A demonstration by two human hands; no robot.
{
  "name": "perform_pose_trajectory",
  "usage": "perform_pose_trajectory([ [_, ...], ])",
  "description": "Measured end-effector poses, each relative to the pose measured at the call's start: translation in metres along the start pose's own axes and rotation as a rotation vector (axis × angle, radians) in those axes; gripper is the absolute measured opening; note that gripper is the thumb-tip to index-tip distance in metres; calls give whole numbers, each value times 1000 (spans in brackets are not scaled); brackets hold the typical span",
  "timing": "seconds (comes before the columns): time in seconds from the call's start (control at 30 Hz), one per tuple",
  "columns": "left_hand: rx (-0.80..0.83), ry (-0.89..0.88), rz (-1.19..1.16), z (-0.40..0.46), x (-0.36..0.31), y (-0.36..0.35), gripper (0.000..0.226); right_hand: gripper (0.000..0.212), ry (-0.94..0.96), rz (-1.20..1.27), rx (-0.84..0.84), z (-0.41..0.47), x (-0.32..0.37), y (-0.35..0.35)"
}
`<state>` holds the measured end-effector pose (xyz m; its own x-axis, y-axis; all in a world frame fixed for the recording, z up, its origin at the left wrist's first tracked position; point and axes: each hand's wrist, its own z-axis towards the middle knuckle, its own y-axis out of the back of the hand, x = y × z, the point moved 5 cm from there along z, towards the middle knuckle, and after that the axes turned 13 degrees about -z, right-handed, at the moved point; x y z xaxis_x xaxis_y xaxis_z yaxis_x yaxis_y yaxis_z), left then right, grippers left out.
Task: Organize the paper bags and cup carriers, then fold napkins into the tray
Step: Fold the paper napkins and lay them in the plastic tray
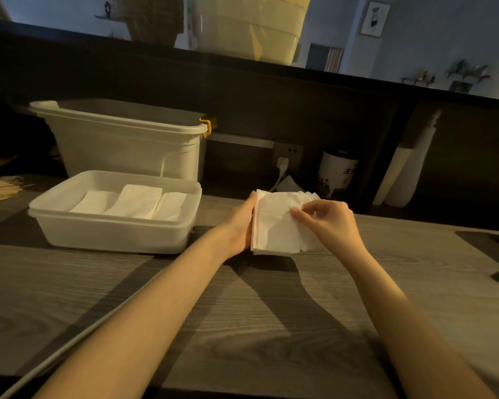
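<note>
A person stands at a wooden counter, holding a stack of white napkins (277, 226) just right of a shallow white tray (113, 228). The left hand (241, 226) grips the stack's left edge; the right hand (326, 218) pinches the top sheet near its upper right corner. Three folded napkins (133, 201) already lie inside the tray. This looks like the napkin-folding step: next, probably peel one sheet free, fold it, and set it in the tray

Dim wood-grain counter (242, 312), blue wall (429, 38)
</note>
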<state>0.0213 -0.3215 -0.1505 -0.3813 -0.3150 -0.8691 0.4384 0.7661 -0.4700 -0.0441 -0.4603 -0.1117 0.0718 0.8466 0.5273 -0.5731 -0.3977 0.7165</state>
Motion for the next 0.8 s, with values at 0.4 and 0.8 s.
perform_pose_trajectory([
  [0.4,-43,-127,238,-5,-2,-2,34,23,-11,-62,-50,-4,2,-3],
  [0.8,-63,-106,190,-3,-2,2,30,20,70,-124,-61,-7,10,-1],
])
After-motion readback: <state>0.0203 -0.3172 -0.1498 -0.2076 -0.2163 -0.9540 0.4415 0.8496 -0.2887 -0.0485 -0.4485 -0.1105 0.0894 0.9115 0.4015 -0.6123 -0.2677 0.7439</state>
